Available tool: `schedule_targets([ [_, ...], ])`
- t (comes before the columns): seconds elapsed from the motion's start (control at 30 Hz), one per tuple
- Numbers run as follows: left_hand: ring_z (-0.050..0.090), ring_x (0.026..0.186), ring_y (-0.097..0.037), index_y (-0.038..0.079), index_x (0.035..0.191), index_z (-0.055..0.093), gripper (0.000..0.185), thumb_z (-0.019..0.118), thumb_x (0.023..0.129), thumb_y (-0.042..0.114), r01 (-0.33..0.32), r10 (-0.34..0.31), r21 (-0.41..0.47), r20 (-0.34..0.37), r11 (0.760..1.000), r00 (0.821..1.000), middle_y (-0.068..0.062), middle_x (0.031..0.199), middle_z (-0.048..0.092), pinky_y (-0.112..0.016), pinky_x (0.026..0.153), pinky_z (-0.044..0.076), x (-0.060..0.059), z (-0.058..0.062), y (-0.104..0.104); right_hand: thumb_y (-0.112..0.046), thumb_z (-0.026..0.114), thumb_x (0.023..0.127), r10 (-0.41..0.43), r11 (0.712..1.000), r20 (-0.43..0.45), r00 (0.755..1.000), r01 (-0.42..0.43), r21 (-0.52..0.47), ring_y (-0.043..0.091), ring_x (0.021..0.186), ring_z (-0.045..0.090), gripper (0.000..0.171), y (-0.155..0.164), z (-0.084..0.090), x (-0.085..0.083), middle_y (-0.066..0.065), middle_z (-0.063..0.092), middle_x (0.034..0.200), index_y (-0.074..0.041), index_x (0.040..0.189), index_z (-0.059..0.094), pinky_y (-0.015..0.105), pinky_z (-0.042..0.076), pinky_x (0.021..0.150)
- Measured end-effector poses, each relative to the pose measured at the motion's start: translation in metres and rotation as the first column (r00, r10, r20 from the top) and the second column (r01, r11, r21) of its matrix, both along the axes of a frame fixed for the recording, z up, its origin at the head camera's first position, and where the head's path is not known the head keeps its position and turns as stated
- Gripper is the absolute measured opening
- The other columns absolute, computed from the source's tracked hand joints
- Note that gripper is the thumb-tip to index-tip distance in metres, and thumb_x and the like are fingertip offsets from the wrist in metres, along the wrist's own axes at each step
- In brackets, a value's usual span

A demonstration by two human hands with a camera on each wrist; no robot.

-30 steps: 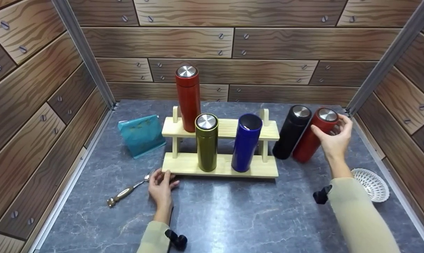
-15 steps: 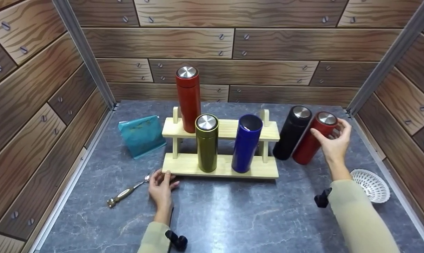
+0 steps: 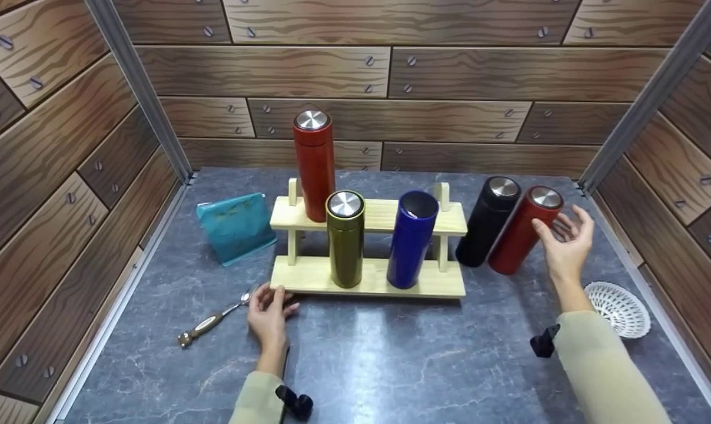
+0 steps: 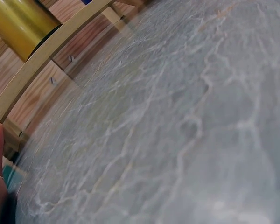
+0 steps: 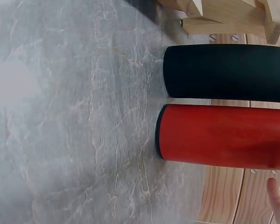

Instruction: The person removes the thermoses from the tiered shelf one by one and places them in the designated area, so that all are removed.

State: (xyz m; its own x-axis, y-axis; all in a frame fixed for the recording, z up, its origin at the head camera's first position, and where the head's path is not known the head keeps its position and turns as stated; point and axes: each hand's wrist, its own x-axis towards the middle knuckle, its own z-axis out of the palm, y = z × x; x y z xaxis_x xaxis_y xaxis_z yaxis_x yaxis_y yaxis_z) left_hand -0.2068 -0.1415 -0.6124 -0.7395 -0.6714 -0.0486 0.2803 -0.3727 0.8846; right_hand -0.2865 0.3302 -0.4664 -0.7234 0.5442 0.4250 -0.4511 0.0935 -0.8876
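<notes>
At the front left corner of a two-tier wooden rack (image 3: 414,288), my left hand (image 3: 268,321) pinches the lower shelf's edge. A gold vacuum flask (image 3: 346,253) and a blue flask (image 3: 411,247) stand on that shelf; a red flask (image 3: 315,176) rises from the upper one. My right hand (image 3: 567,256) is beside another red flask (image 3: 523,235), its fingers spread and clear of the flask's right side, the thumb overlapping its front. This flask stands upright on the table beside a black flask (image 3: 486,227); the right wrist view shows a narrow gap between their bases.
A teal pouch (image 3: 238,229) stands left of the rack. In front of it lies a scoop (image 3: 211,321) with a brown handle. A white woven basket (image 3: 620,309) sits by the right wall, near my right forearm. Wood-patterned panels (image 3: 391,70) enclose the table (image 3: 402,365).
The red flask at the right has come slightly down and now stands on the table. My right fingers have loosened and moved off its side. My left hand stays at the rack's corner.
</notes>
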Motion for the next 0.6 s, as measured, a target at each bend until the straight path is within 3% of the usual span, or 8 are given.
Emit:
schedule_targets([
  [0.17, 0.066, 0.069, -0.026, -0.006, 0.115, 0.052, 0.036, 0.068, 0.083, 0.001, 0.003, -0.003, 0.011, 0.002, 1.000, 1.000, -0.019, 0.098, 0.055, -0.041, 0.050, 0.060, 0.001, 0.002, 0.000, 0.010, 0.074, 0.070, -0.016, 1.000, -0.052, 0.999, 0.015, -0.015, 0.018, 0.080, 0.062, 0.058, 0.001, 0.000, 0.006, 0.016, 0.063, 0.097, 0.004, 0.122, 0.048, 0.020, 0.054, 0.073],
  [0.37, 0.066, 0.069, -0.027, -0.005, 0.115, 0.053, 0.036, 0.069, 0.083, 0.002, -0.004, 0.004, 0.002, 0.003, 1.000, 1.000, -0.018, 0.098, 0.055, -0.039, 0.050, 0.060, 0.001, 0.002, -0.001, 0.010, 0.073, 0.072, -0.017, 1.000, -0.074, 0.997, 0.016, -0.011, 0.015, 0.075, 0.062, 0.050, 0.001, 0.003, 0.015, 0.025, 0.061, 0.098, -0.003, 0.116, 0.053, 0.018, 0.055, 0.069],
  [0.6, 0.066, 0.068, -0.026, -0.006, 0.113, 0.053, 0.035, 0.069, 0.083, 0.001, -0.006, 0.006, 0.005, -0.010, 1.000, 1.000, -0.018, 0.096, 0.055, -0.039, 0.049, 0.060, 0.002, 0.001, 0.000, 0.004, 0.072, 0.075, -0.075, 0.992, -0.036, 0.996, 0.079, 0.099, 0.011, 0.074, 0.061, 0.041, -0.004, 0.011, 0.026, 0.023, 0.061, 0.097, 0.001, 0.113, 0.056, 0.016, 0.052, 0.064],
])
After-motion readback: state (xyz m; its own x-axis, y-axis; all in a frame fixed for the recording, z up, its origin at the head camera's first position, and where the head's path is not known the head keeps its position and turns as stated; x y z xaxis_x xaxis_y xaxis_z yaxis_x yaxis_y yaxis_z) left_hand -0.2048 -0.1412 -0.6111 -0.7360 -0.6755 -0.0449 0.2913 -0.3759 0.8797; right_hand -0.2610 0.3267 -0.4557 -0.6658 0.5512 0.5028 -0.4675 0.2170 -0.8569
